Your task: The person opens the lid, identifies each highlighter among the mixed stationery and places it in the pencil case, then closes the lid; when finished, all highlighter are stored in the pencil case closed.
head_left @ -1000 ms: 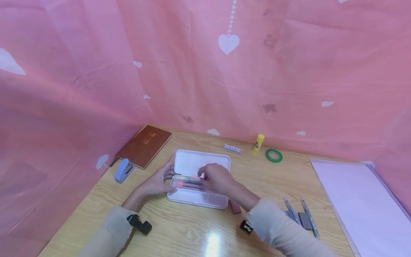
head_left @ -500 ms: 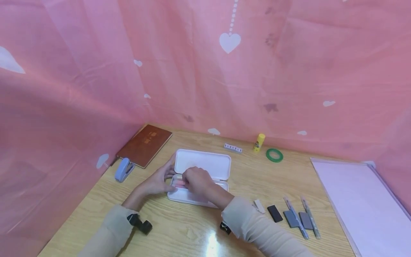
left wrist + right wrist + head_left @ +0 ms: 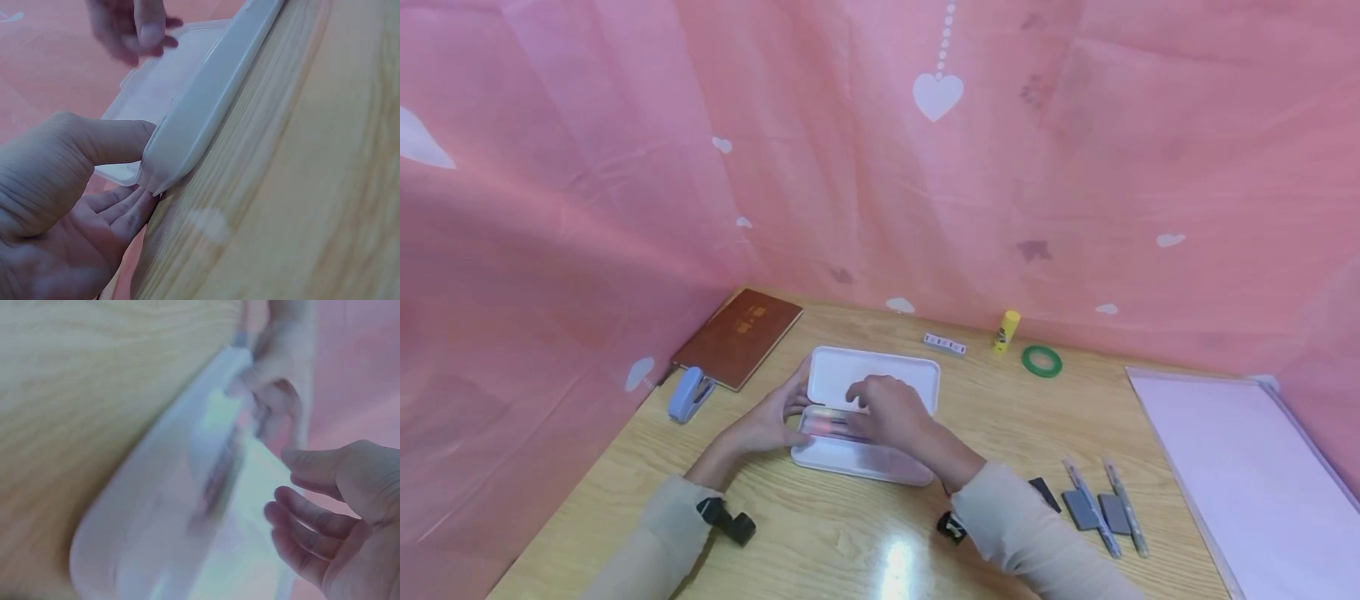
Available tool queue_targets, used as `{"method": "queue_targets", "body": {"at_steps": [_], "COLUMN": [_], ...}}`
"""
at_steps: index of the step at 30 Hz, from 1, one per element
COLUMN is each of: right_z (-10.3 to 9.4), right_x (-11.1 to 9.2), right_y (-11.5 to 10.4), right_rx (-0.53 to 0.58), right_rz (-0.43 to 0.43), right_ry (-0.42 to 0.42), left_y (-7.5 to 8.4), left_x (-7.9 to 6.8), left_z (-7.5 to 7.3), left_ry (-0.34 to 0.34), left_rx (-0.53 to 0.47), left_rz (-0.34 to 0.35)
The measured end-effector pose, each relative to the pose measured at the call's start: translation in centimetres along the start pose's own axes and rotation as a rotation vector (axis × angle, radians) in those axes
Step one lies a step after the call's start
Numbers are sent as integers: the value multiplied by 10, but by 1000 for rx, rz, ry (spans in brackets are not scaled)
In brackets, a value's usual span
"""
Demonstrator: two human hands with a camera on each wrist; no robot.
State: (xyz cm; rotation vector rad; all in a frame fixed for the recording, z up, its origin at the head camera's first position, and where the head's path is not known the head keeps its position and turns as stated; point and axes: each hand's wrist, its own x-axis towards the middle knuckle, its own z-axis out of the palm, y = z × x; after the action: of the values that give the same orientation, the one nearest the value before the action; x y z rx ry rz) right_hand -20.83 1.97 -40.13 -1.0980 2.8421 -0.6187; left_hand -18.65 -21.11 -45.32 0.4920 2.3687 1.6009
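Note:
A white pencil case (image 3: 861,462) lies on the table with its lid (image 3: 835,371) raised at the back. Several slim pens or markers, some pink-tinted, lie in its left part (image 3: 823,423). My left hand (image 3: 766,425) grips the left end; in the left wrist view the thumb (image 3: 122,140) presses on the rim and the other fingers sit at the corner beneath. My right hand (image 3: 895,412) hovers over the middle of the case, partly covering the pens. In the right wrist view its fingers (image 3: 312,519) are apart, loosely bent, with nothing between them.
A brown notebook (image 3: 741,337) and a blue stapler (image 3: 688,394) lie at left. At the back are a small white strip (image 3: 945,344), a yellow glue stick (image 3: 1006,332) and green tape (image 3: 1041,361). Grey blocks (image 3: 1079,509), pens (image 3: 1124,510) and a white sheet (image 3: 1247,475) are at right.
My right hand reached left and down into the case, then drew back up and to the right with its fingers apart. The left hand stays on the case's end.

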Motion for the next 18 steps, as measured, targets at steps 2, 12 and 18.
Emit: {"method": "queue_targets", "body": {"at_steps": [2, 12, 18], "right_z": [-11, -59, -74], "right_x": [-11, -102, -164], "right_y": [10, 83, 122], "right_rx": [19, -32, -91], "right_rz": [26, 221, 335], "right_ry": [10, 72, 80], "left_y": [2, -28, -29], "left_x": [-1, 8, 8], "left_z": [0, -1, -1], "left_ry": [-7, 19, 6], "left_rx": [-9, -11, -17], "left_rz": [31, 88, 50]}}
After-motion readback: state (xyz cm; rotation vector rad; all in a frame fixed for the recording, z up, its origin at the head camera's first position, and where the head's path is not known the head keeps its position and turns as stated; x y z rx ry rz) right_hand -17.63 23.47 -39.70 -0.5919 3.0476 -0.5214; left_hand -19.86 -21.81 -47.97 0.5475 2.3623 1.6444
